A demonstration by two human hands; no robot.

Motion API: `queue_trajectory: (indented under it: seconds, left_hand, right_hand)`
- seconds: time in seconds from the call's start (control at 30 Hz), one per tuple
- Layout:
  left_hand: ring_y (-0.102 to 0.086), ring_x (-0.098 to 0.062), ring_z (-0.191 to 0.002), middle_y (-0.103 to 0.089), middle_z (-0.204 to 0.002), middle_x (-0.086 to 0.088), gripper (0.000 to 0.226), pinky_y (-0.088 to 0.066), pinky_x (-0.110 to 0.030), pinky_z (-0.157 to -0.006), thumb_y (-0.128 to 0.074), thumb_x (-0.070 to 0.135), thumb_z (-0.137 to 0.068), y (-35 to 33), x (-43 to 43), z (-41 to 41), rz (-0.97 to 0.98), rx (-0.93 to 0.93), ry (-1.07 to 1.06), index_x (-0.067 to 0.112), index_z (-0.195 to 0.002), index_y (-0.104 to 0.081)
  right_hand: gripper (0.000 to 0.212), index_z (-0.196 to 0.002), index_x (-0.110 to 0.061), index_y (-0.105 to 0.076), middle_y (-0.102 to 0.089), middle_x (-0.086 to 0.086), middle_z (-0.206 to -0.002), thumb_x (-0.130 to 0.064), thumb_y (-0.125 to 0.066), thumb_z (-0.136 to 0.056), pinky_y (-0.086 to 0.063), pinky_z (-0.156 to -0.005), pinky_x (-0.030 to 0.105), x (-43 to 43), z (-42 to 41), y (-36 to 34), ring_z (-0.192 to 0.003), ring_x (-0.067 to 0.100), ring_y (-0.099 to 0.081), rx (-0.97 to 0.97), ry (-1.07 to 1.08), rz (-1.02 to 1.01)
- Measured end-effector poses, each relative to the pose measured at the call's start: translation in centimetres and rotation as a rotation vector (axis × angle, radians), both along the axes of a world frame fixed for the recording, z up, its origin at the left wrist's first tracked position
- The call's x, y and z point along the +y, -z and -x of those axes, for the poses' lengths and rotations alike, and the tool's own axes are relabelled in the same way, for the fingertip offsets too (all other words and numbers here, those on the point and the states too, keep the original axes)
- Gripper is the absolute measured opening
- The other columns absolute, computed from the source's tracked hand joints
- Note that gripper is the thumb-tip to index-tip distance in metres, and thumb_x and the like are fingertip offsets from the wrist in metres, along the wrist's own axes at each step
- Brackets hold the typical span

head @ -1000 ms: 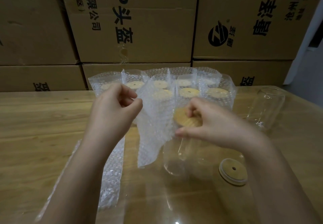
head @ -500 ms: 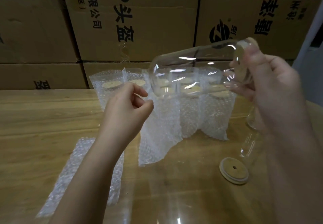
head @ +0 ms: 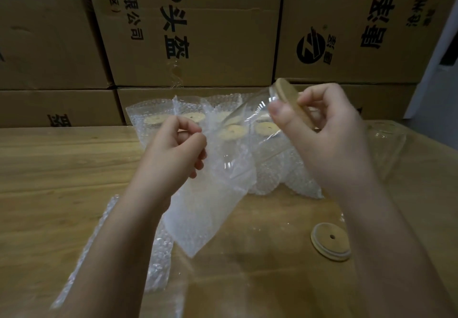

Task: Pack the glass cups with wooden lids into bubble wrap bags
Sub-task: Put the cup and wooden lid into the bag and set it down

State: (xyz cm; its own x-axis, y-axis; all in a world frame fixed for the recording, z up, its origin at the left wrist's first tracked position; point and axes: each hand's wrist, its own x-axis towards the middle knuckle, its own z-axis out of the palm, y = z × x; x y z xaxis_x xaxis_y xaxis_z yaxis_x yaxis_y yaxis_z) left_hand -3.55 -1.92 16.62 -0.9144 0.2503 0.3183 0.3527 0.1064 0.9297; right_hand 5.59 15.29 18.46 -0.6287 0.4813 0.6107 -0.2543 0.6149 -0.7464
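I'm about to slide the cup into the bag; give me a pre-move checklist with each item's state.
1. Wooden lid seated on glass cup: ok.
2. Right hand grip on the cup's lid end: ok.
3. Left hand pinching bubble wrap bag mouth: ok.
4. Cup base inside the bag mouth: cannot tell, clear on clear.
5. Spare lid lying apart from the bag: ok.

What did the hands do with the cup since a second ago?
The right hand lifted the lidded cup off the table, swung it up sideways, and now tilts it base-first toward the bag. The left hand kept pinching the bag's top in the air. The loose lid and the row of packed cups stayed put.
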Motion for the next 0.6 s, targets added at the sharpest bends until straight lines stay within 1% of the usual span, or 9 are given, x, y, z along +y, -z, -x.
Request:
queue_trajectory:
  seconds: [0.1,0.13,0.2,0.23,0.3,0.4,0.47,0.53,0.6]
  left_hand:
    - [-0.047,-0.004,-0.043,-0.053,-0.049,0.011,0.016,-0.038,-0.017,-0.040,-0.050,0.004,-0.089,-0.1,0.3,-0.3,-0.059,-0.019,0.040,0.020,-0.090,-0.054]
    - [-0.045,-0.004,-0.042,-0.052,-0.048,0.011,0.018,-0.037,-0.017,-0.040,-0.049,0.003,-0.089,-0.1,0.4,-0.4,-0.088,-0.023,0.051,0.020,-0.090,-0.054]
    - [-0.042,-0.004,-0.040,-0.051,-0.047,0.009,0.020,-0.035,-0.016,-0.039,-0.046,0.002,-0.089,-0.3,0.7,-0.7,-0.160,-0.039,0.075,0.020,-0.090,-0.055]
    - [-0.040,-0.004,-0.039,-0.050,-0.047,0.009,0.021,-0.033,-0.015,-0.038,-0.045,0.001,-0.089,-0.3,0.9,-0.9,-0.192,-0.044,0.086,0.020,-0.089,-0.055]
    - [-0.037,-0.003,-0.039,-0.047,-0.046,0.009,0.022,-0.030,-0.014,-0.036,-0.044,0.002,-0.089,-0.2,1.3,-1.1,-0.237,-0.050,0.108,0.021,-0.087,-0.056]
    - [-0.035,-0.003,-0.038,-0.043,-0.045,0.009,0.022,-0.028,-0.014,-0.035,-0.044,0.003,-0.091,0.1,2.0,-1.3,-0.304,-0.093,0.151,0.021,-0.086,-0.057]
    - [-0.037,-0.004,-0.038,-0.045,-0.046,0.008,0.019,-0.030,-0.015,-0.036,-0.048,0.003,-0.092,0.4,2.1,-1.1,-0.275,-0.092,0.182,0.019,-0.092,-0.059]
    - [-0.044,-0.004,-0.040,-0.051,-0.048,0.007,0.017,-0.035,-0.015,-0.038,-0.053,0.007,-0.092,0.6,1.8,-0.8,-0.153,-0.062,0.201,0.019,-0.103,-0.058]
    - [-0.051,-0.005,-0.043,-0.058,-0.050,0.005,0.018,-0.040,-0.016,-0.041,-0.059,0.014,-0.090,0.8,1.4,-0.5,-0.010,-0.050,0.203,0.020,-0.106,-0.057]
  right_hand:
    - [0.044,-0.089,-0.032,-0.046,-0.057,-0.013,-0.070,-0.070,-0.056,-0.069,-0.041,-0.050,0.019,-0.7,-0.1,0.2,-0.056,-0.001,-0.051,-0.031,-0.029,-0.084]
    - [0.044,-0.089,-0.033,-0.046,-0.057,-0.012,-0.070,-0.070,-0.056,-0.069,-0.043,-0.050,0.020,-0.8,-0.2,0.2,-0.055,0.000,-0.051,-0.046,-0.033,-0.109]
    - [0.045,-0.090,-0.033,-0.046,-0.060,-0.011,-0.077,-0.072,-0.056,-0.069,-0.048,-0.054,0.028,-1.0,-0.4,0.1,-0.061,0.004,-0.055,-0.091,-0.041,-0.160]
    - [0.045,-0.090,-0.033,-0.046,-0.059,-0.015,-0.084,-0.072,-0.055,-0.069,-0.050,-0.057,0.031,-1.0,-0.5,0.0,-0.067,0.004,-0.057,-0.113,-0.050,-0.186]
    - [0.045,-0.089,-0.033,-0.046,-0.051,-0.027,-0.097,-0.071,-0.056,-0.067,-0.053,-0.064,0.035,-1.1,-0.7,-0.2,-0.076,0.002,-0.056,-0.150,-0.078,-0.244]
    - [0.043,-0.089,-0.033,-0.046,-0.057,-0.016,-0.087,-0.066,-0.059,-0.066,-0.052,-0.068,0.043,-1.1,-1.3,-0.5,-0.075,0.006,-0.056,-0.192,-0.143,-0.317]
    - [0.043,-0.089,-0.033,-0.045,-0.056,-0.018,-0.093,-0.067,-0.058,-0.064,-0.051,-0.070,0.040,-0.8,-1.7,-0.6,-0.082,0.005,-0.054,-0.198,-0.165,-0.379]
    - [0.045,-0.088,-0.035,-0.044,-0.056,-0.020,-0.099,-0.070,-0.055,-0.063,-0.051,-0.070,0.038,-0.6,-2.0,-0.9,-0.086,0.003,-0.053,-0.190,-0.163,-0.422]
    - [0.045,-0.088,-0.036,-0.043,-0.057,-0.020,-0.101,-0.072,-0.053,-0.061,-0.052,-0.068,0.038,-0.4,-2.1,-0.9,-0.085,0.003,-0.056,-0.184,-0.169,-0.417]
